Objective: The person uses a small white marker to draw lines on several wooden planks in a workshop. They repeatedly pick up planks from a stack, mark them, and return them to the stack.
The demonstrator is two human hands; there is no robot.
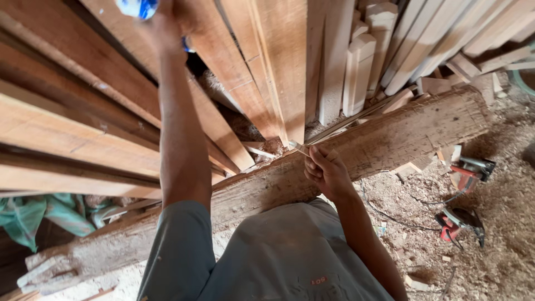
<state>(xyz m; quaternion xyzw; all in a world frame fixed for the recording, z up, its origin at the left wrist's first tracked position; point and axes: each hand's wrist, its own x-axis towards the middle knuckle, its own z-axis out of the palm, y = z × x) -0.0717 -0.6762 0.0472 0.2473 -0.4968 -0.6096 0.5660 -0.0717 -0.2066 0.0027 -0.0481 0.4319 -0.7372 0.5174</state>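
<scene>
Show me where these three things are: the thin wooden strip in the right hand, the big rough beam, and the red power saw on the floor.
thin wooden strip [356, 118], head view, middle of its length.
rough beam [412, 131], head view, its top face.
red power saw [460, 221], head view, its body.

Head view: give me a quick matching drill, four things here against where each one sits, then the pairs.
Things:
1. left hand
2. right hand
3. red power saw
4. green cloth

Places:
A. on the sawdust at the right
B. raised at the top of the view, by a blue and white thing
C. low at the left, under the stacked planks
D. at the big rough beam, gripping a thin wooden strip

Pairs: 1-B, 2-D, 3-A, 4-C
</scene>
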